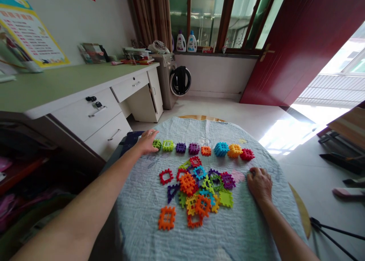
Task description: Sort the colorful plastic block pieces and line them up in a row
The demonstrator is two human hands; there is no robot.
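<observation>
**Currently: Both Hands Beside Plastic Lattice Blocks**

Head view. Left hand (146, 142) open, fingers spread, just beside a green lattice block (156, 144) at the left end of a row of assembled blocks (194, 148). Right hand (259, 184) resting on a pale blue quilt (142, 223), fingers curled, no piece pinched, near a loose heap of flat lattice pieces (196, 194). Row and heap both on the quilt, over a round wooden table (202, 117).

A block row (199, 149) lies behind a heap (196, 192) on the quilt (137, 219).
</observation>
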